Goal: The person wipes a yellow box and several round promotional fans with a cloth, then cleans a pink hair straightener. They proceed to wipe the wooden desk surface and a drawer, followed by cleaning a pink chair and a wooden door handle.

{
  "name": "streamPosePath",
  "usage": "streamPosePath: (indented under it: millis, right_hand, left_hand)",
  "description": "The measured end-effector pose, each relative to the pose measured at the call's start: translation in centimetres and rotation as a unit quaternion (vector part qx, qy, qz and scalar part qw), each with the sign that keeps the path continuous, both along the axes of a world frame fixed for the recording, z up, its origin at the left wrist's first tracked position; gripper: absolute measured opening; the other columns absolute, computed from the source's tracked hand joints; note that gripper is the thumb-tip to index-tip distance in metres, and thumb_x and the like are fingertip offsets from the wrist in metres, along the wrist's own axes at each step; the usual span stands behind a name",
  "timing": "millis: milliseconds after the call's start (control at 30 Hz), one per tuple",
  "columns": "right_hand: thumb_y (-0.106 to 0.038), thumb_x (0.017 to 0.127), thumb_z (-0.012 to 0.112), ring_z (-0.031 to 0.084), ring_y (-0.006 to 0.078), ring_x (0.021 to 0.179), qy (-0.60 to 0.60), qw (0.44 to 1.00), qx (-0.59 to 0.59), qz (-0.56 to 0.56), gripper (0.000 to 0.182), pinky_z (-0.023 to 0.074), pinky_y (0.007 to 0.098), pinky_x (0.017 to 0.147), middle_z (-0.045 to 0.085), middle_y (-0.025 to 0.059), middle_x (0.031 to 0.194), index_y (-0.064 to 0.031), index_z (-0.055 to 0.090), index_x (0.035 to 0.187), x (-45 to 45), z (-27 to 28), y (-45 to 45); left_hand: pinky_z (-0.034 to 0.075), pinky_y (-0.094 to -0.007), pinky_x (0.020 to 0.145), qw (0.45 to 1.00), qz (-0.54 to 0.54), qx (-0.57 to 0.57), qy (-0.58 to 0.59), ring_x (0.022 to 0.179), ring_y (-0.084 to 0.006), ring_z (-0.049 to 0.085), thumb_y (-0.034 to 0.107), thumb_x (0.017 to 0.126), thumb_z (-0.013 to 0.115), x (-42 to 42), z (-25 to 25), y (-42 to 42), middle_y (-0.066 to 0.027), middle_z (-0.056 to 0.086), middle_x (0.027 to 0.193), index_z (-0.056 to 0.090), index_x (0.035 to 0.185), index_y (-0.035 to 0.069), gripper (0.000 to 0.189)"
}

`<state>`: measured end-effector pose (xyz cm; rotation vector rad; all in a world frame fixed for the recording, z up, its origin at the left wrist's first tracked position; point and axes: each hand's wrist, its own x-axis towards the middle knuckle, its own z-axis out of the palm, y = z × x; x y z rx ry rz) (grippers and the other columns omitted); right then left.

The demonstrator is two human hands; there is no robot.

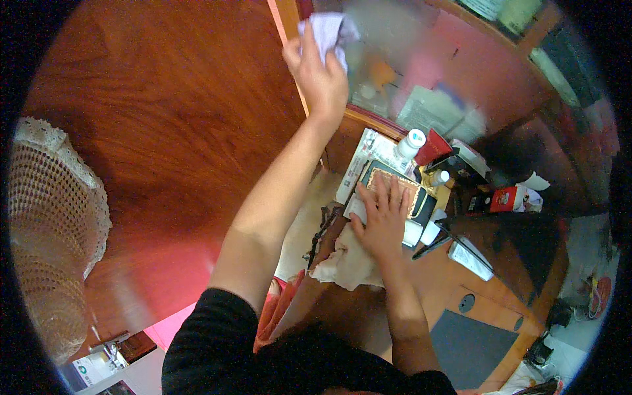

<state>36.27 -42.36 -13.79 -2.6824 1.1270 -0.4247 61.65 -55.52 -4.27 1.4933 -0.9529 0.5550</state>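
My left hand (pixel 321 79) is stretched far out, gripping a crumpled lavender cloth (pixel 330 34). The cloth lies against the edge of a glass pane (pixel 405 29) in a wooden frame, with blurred shapes showing in the glass. My right hand (pixel 382 210) is spread, palm down, on a dark case or book with a tan, ornate-bordered panel (pixel 414 190). A sheet of printed paper (pixel 358 165) lies partly under that pile. Below my right wrist hangs a rumpled cream cloth (pixel 348 261).
A polished reddish-brown wood panel (pixel 187 98) fills the left, with a lace cover (pixel 54 197) over its edge. Beside the pile stand a white bottle (pixel 411 143), a smaller bottle (pixel 439 177) and a red box (pixel 434 148). A desk (pixel 474 296) carries a white packet (pixel 470 257) and a grey mat (pixel 474 345).
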Motion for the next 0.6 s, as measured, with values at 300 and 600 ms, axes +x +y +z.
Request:
streamPosePath:
  millis: [300,600]
  right_hand:
    - [-0.044,0.082,0.073,0.016,0.0397,0.155,0.019,1.0,0.001,0.004,0.072,0.0086,0.0621,0.124,0.027,0.0106,0.167,-0.0258,0.052,0.149,0.5,0.4,0.4]
    - [-0.045,0.083,0.073,0.017,0.0407,0.154,0.02,1.0,-0.007,0.002,0.07,0.0097,0.0635,0.123,0.028,0.0118,0.166,-0.0242,0.053,0.147,0.4,0.4,0.3]
  left_hand:
    - [0.043,-0.047,0.103,0.986,0.041,0.161,0.021,0.121,-0.0429,0.049,-0.004,0.084,0.065,-0.5,-4.3,0.0,-0.0243,0.048,0.129,0.042,0.155,0.007,0.075]
    - [0.043,-0.0486,0.102,0.999,0.018,0.015,-0.037,0.117,-0.0447,0.049,-0.007,0.078,0.067,-0.6,6.5,-2.1,-0.0259,0.049,0.124,0.046,0.149,-0.002,0.074]
